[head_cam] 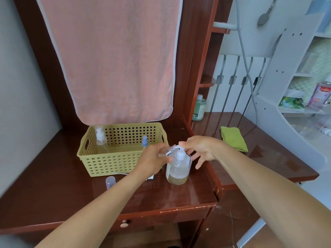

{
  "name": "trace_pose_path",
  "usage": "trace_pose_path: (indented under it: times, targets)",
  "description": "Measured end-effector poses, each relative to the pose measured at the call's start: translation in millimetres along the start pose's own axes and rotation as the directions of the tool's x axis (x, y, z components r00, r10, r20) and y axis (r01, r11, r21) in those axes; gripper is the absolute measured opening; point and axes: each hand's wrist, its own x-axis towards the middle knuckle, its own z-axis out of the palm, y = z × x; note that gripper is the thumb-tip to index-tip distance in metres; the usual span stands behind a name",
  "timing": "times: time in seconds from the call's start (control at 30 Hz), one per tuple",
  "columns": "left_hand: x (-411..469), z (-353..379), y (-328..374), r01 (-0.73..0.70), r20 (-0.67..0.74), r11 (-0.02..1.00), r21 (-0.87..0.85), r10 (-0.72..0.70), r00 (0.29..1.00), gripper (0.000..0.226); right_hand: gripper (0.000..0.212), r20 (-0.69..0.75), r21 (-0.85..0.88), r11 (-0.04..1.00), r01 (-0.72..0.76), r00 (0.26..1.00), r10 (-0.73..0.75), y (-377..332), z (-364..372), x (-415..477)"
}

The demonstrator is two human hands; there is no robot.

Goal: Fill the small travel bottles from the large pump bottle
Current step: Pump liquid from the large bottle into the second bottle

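**A:** Head view, the only angle we've got. The left hand (154, 159) is clamped round a clear small travel bottle (171, 151), tipped over so its threaded neck points at the spout.

**B:** And the large pump bottle (178, 170) stands upright on the bench (71, 190), just right of the yellow basket (123, 125). There's amber liquid low in it, with foam on top.

**A:** The right hand (200, 149) has thumb and forefinger closed on the pump head (180, 154), with the other fingers splayed clear of the bottle.

**B:** So I'd call this the pumping step. The neck sits right by the nozzle, though I can't tell whether the tip is truly inside the mouth.

**A:** That's the key. Get the nozzle over the opening first, then press slow and straight down. With so little left in the big bottle, I'd expect sputter, so use short, full strokes.

**B:** Nothing braces the big bottle, so an off-centre push could rock it. Keep the force vertical.

**A:** Tilt the little one up as it fills, or it'll run back out of the neck.

**B:** More are waiting: a small pump bottle (100, 137) and a blue spray bottle (144, 141) in the basket, and a loose cap (110, 181) on the bench in front.

**A:** Early days, by my reckoning.
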Motion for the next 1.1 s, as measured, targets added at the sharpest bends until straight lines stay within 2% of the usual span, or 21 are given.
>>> trace_pose_path:
  times: [0.4, 0.63, 0.8, 0.9, 1.0, 1.1]
  targets:
    - [2, 0, -3, 0.001, -0.001, 1.0, -0.029, -0.001, 1.0, 0.022, 0.059, 0.009, 0.034, 0.999, 0.017, 1.0, -0.017, -1, -2, -4]
    - [3, 2, -4, 0.012, -0.001, 1.0, -0.023, -0.012, 1.0, 0.023, 0.043, -0.005, 0.042, 0.999, 0.014, 1.0, -0.014, 5, 5, 0]
    - [1, -1, -2, -0.003, -0.011, 0.999, -0.038, 0.003, 1.0, 0.02, 0.062, 0.021, 0.054, 0.998, 0.026, 0.999, -0.027, -1, -4, -4]
    - [3, -1, -2, -0.003, -0.012, 0.999, -0.033, 0.002, 1.0, 0.024, 0.056, 0.004, 0.058, 0.998, 0.034, 0.999, -0.034, 1, -1, 0]
    - [3, 2, -7, 0.017, -0.003, 0.999, -0.029, -0.017, 1.0, 0.027, 0.04, -0.004, 0.032, 0.999, 0.034, 0.999, -0.033, 6, 7, 3]
    - [3, 2, -8, 0.021, -0.004, 0.999, -0.035, -0.022, 1.0, 0.028, 0.049, -0.013, 0.033, 0.999, 0.028, 1.0, -0.028, 5, 7, 1]
